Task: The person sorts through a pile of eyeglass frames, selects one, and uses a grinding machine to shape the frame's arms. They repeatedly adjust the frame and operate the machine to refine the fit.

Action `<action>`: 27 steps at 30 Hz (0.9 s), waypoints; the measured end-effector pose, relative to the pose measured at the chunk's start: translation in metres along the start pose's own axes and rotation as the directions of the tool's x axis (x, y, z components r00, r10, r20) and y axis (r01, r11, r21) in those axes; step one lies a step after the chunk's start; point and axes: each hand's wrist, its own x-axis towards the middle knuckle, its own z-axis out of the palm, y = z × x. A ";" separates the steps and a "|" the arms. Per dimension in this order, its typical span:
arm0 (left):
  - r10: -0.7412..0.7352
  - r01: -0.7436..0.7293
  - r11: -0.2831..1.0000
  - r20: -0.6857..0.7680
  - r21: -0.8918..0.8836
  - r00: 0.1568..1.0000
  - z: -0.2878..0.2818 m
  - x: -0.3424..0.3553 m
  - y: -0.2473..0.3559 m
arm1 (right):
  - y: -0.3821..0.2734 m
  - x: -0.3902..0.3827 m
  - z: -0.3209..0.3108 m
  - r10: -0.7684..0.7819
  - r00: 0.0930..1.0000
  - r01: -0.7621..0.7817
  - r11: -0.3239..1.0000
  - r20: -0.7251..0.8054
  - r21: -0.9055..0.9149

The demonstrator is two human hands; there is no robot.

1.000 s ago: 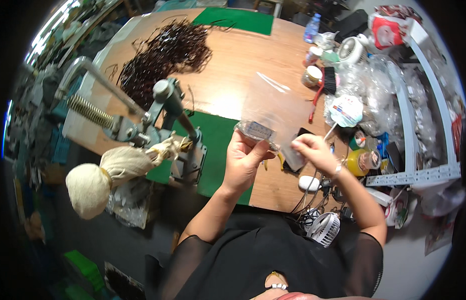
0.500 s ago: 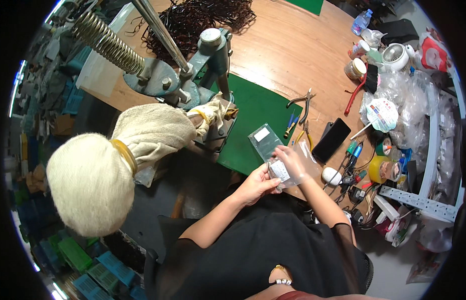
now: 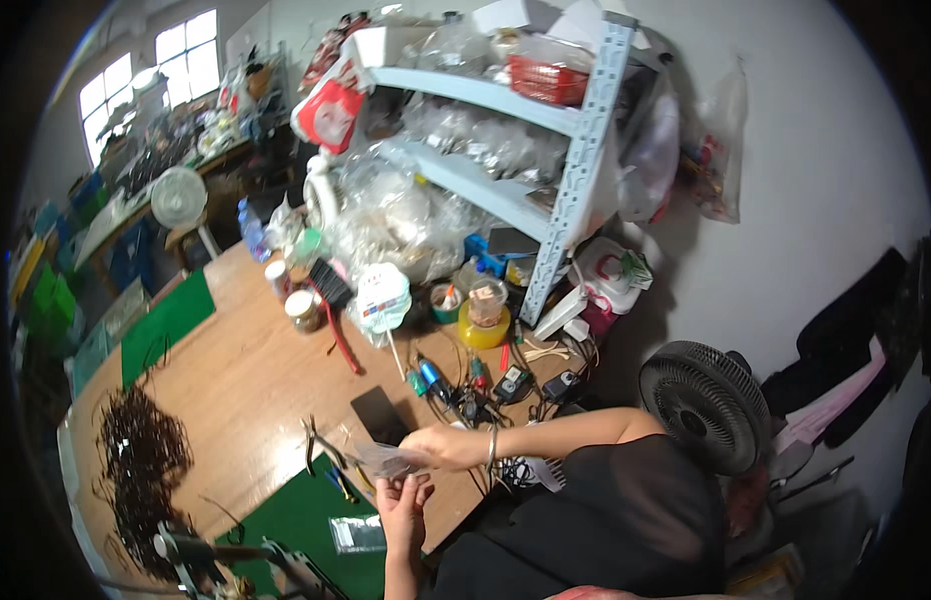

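A small clear plastic bag (image 3: 386, 460), blurred, is between my two hands above the edge of the green mat (image 3: 296, 510). My right hand (image 3: 444, 447) reaches in from the right, its fingers closed on the bag. Just below, my left hand (image 3: 404, 508) has its fingers bent up at the bag's lower edge, pinching it; what lies inside the bag cannot be made out. Another clear bag (image 3: 357, 535) with a white label lies flat on the mat beside my left hand. Behind the hands is a dark phone (image 3: 379, 415), partly hidden.
Pliers (image 3: 311, 445) lie on the wooden table at the mat's edge. Cables, a tape roll (image 3: 484, 328), jars and plastic bags crowd the back under a metal shelf (image 3: 576, 170). Brown strands (image 3: 141, 470) are heaped left, near a press (image 3: 191, 555). A black fan (image 3: 706, 408) stands right.
The view has swung right and up, bringing the shelf, wall and fan into sight. My hands have drawn the held bag away from the labelled bag, which now lies apart on the mat.
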 end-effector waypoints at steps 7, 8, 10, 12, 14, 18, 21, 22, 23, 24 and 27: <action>-0.230 0.212 0.965 0.107 0.157 0.967 0.017 0.017 -0.023 | -0.046 -0.033 -0.223 -0.015 0.835 -0.123 0.969 -0.549 -0.213; -0.245 0.231 0.957 0.065 0.177 0.967 0.015 0.015 -0.025 | -0.054 -0.031 -0.259 -0.176 0.769 -0.067 0.934 -0.615 -0.352; -0.220 0.220 0.956 -0.021 0.195 0.975 -0.005 0.012 -0.035 | -0.082 -0.029 -0.323 -0.048 0.533 -0.304 0.921 -0.845 -0.244; -0.187 0.208 0.960 -0.123 0.190 0.975 -0.027 0.010 -0.047 | -0.097 -0.039 -0.395 -0.200 0.395 -0.637 0.644 -0.897 -0.424; -0.161 0.227 0.950 -0.285 0.215 0.945 -0.045 0.006 -0.053 | -0.091 -0.041 -0.446 -0.542 0.257 -0.619 0.543 -0.800 -0.567; -0.098 0.180 0.972 -0.436 0.150 0.895 -0.071 -0.010 -0.066 | -0.066 -0.029 -0.510 -0.516 0.206 -0.708 0.508 -0.832 -0.490; -0.100 0.181 0.977 -0.514 0.111 0.852 -0.054 -0.029 -0.049 | -0.024 -0.019 -0.537 -0.384 0.301 -0.727 0.500 -0.873 -0.470; -0.167 0.227 0.973 -0.594 0.027 0.787 -0.053 -0.036 -0.046 | 0.000 -0.012 -0.547 -0.337 0.387 -0.719 0.473 -0.858 -0.510; -0.121 0.218 0.972 -0.601 0.091 0.790 -0.064 -0.044 -0.054 | 0.009 0.004 -0.543 -0.279 0.388 -0.784 0.401 -0.878 -0.474; -0.067 0.072 0.997 -0.481 -0.007 0.874 -0.108 -0.062 -0.085 | 0.008 0.023 -0.533 -0.211 0.408 -0.824 0.335 -0.888 -0.458; 0.031 0.065 0.987 -0.565 0.148 0.824 -0.085 -0.073 -0.065 | -0.023 0.025 -0.493 -0.501 0.604 -0.646 0.148 -0.620 -0.749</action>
